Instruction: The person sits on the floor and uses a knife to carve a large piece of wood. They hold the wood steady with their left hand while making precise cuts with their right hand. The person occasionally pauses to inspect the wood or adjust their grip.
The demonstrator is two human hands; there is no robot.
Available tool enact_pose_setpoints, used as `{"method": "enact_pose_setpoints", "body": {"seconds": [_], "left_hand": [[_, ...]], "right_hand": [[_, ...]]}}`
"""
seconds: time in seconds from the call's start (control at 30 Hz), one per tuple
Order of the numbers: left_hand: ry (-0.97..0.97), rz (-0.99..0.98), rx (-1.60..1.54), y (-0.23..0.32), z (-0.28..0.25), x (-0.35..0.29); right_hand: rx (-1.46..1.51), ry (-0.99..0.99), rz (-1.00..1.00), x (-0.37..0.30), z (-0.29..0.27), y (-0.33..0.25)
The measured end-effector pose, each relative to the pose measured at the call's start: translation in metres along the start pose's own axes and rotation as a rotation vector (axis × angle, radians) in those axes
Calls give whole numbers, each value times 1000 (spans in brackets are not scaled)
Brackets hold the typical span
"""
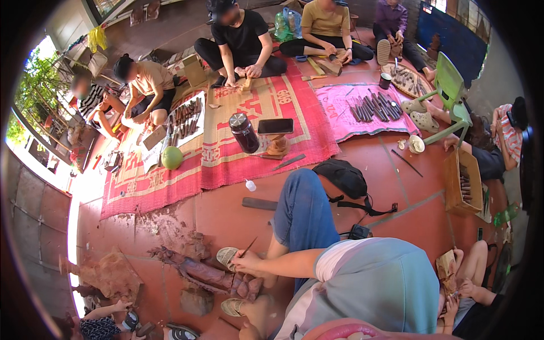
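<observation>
My right hand (246, 263) is closed round a thin brown stick-like tool (249, 247), one end pointing up. Its other end is hard to make out. Just below that hand lies a dark brown carved figure (198, 268) on its side, between my sandalled feet (228, 258). At the lower edge my left hand (249, 332) shows only in part. It looks closed, with a thin brown stick (228, 324) sticking out toward the upper left. A rough brown block (196, 301) touches or props the figure from below.
Red tiles carry shavings and a flat wooden slab (113, 275) at left. Beyond my knee lies a black bag (341, 178). A patterned mat (243, 164) holds a dark flask (243, 133) and a phone (275, 126). Several people sit around; carving tools (375, 107) lie on a pink cloth.
</observation>
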State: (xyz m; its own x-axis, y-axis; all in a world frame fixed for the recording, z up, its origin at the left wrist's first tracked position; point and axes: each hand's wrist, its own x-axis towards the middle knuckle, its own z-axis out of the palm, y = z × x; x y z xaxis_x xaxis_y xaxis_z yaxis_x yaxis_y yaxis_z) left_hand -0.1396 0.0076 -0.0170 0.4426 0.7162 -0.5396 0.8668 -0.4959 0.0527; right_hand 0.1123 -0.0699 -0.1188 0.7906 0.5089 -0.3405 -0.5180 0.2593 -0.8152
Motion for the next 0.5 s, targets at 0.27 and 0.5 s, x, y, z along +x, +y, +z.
{"method": "enact_pose_setpoints", "body": {"seconds": [0.27,0.5], "left_hand": [[184,168,-515,-44,21,15],[255,302,-1238,54,-35,-13]], "right_hand": [[138,1,-12,5,0,9],[114,-7,11,2,-9,8]]}}
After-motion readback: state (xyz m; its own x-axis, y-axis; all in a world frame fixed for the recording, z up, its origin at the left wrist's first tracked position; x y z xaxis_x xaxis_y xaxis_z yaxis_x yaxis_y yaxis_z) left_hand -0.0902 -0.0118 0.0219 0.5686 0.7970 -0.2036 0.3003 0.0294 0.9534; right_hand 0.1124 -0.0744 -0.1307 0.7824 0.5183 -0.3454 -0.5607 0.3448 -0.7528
